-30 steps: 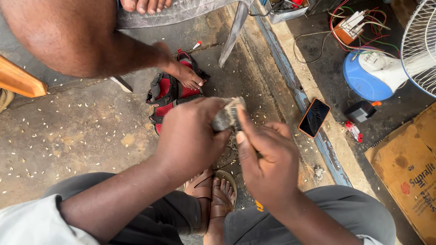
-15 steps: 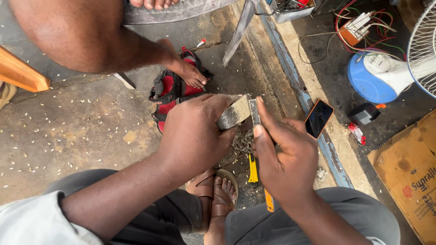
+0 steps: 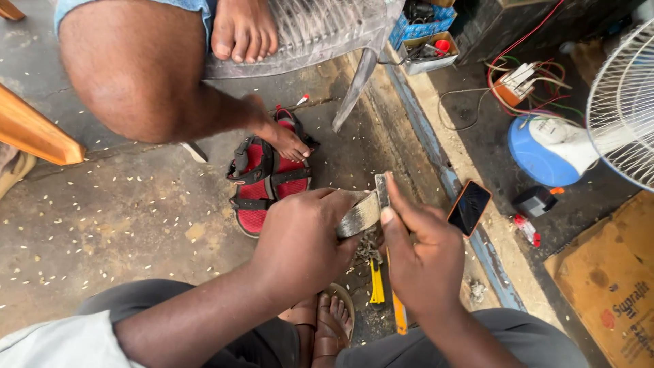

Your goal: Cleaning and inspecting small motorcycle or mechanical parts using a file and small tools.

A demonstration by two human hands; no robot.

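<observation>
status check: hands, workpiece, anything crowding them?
Left hand shut on grey strap piece. Right hand shut on thin blade, forefinger along it, blade against the strap end. Another person's foot on red sandal just beyond.

Soft, even daylight fills the scene, bright enough to show grain on the concrete floor (image 3: 122, 225). Shadows are faint and diffuse, pooling under the plastic chair (image 3: 306, 31) and beneath both hands. The phone (image 3: 469, 208) screen carries a dull sheen. Focus is sharp at the centre; the fan (image 3: 623, 102) at the right edge looks slightly stretched, perhaps from wide-angle distortion. Motion blur is slight.
</observation>
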